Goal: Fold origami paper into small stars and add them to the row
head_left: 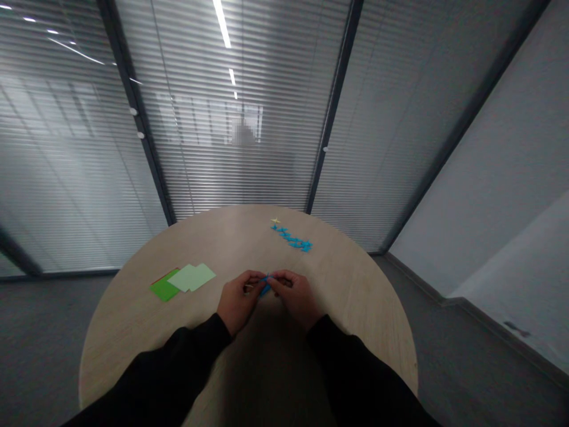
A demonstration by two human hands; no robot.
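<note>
Round wooden bench before blinds: left hand and right hand both pinch a small blue folded paper just above mid-bench; tight fingertip grip could likely tear or miscrease it.

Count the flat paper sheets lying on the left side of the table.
3. A bright green sheet lies leftmost. A pale green sheet overlaps its right edge, and a second pale sheet lies furthest right. A reddish edge behind the bright one may be a hidden fourth.
</note>
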